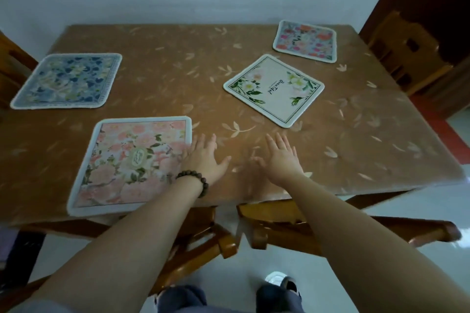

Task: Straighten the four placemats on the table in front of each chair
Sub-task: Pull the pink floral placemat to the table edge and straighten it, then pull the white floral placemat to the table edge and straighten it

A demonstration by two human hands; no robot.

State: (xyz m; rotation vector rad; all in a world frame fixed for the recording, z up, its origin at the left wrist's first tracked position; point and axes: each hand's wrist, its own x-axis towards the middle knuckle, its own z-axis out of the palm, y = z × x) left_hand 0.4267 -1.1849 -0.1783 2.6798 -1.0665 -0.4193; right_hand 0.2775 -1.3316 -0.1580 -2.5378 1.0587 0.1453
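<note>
Both hands lie flat with fingers spread near the surface's [178, 79] front edge: left hand [203, 160] touching the pink placemat's [127, 162] right edge, right hand [282, 157] empty.

Pink placemat [129, 162] squared near edge, blue placemat [67, 81] far left, white placemat [274, 90] askew (diamond-wise), multicolour placemat [305, 40] far right

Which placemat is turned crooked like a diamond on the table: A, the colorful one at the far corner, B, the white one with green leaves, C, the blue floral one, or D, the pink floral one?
B: the white placemat with green leaves sits corner-forward, while the others lie roughly square to the table edges.
</note>
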